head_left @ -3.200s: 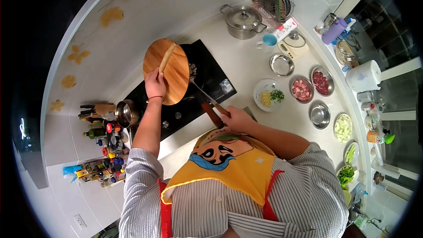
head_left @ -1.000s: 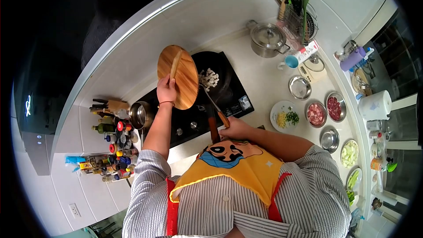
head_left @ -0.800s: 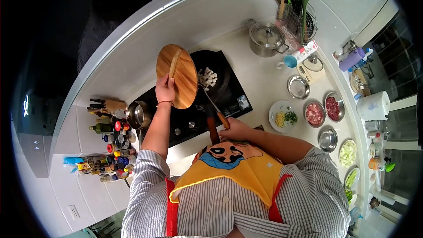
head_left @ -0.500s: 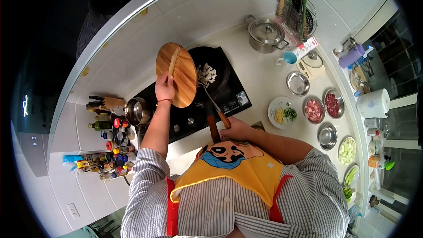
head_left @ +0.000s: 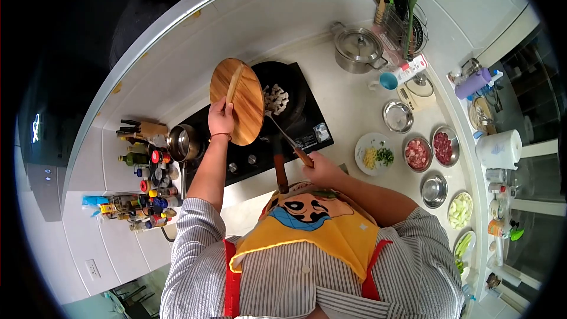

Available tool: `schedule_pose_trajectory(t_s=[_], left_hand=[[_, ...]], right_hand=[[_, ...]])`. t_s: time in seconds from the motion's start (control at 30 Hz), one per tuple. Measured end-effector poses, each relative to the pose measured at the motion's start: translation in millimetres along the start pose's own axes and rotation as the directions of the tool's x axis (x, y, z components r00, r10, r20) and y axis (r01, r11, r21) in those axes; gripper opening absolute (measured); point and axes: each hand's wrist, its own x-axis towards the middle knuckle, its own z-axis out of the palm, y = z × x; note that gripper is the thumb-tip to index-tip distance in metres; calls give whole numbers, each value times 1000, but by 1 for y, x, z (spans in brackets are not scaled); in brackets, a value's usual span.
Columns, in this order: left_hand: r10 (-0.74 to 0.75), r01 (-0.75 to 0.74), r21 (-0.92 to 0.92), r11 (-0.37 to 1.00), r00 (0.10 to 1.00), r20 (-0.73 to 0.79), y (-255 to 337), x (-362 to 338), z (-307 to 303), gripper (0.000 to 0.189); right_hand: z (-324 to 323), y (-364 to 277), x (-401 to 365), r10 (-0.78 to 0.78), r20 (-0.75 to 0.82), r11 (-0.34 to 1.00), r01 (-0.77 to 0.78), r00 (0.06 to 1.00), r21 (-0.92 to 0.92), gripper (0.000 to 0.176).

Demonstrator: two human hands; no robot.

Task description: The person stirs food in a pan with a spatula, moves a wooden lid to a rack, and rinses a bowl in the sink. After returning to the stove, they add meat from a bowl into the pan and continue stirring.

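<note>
I held the wooden lid [head_left: 249,103] tilted beside the black pan [head_left: 297,91]

My left hand [head_left: 221,119] was clamped on the lid's bar grip [head_left: 235,84], over the left part of the hob [head_left: 313,119]. The bar's long axis ran from that hand toward the back wall [head_left: 277,18], leaning slightly right, with the grip side facing me. Half a second earlier the lid had stood much the same. My right hand [head_left: 322,171] had changed: then it seemed to reach the pan handle's [head_left: 280,171] end; now it was clear of it, closed round the spatula [head_left: 302,155]. That slanted forward and left, its far end by the white pieces [head_left: 276,100] in the pan. My hands were well apart. The lid's right edge overlapped the pan's left side in view; I could not tell whether they touched. Leftward, the saucepan [head_left: 183,143] sat near my forearm [head_left: 208,168], a narrow gap. Rightward, a wider strip of pale table [head_left: 336,106] ran from the hob's edge to the plate [head_left: 374,137] of chopped bits [head_left: 385,156].
</note>
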Motion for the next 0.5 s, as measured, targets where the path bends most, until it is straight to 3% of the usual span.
schedule_pose_trajectory(t_s=[0.13, 0.23, 0.3, 0.4, 0.5], left_hand=[[3, -3, 29, 1000, 1000, -6, -2, 0, -1, 30], [19, -20, 33, 999, 1000, 8, -4, 4, -1, 29], [-25, 17, 91, 996, 995, 97, 6, 6, -6, 28], [55, -66, 105, 992, 993, 104, 4, 10, -3, 27], [102, -114, 70, 991, 982, 161, 1, 23, 0, 28]], right_hand=[[-53, -40, -16, -100, -148, 975, 68, 984, -210, 32], [-88, -52, -20, -212, -85, 920, 170, 974, -354, 31], [-96, -60, -20, -193, -92, 923, 149, 977, -356, 28], [-86, -62, -4, -150, -141, 938, 96, 979, -333, 24], [-71, -58, 13, -233, -238, 947, 165, 943, -276, 26]])
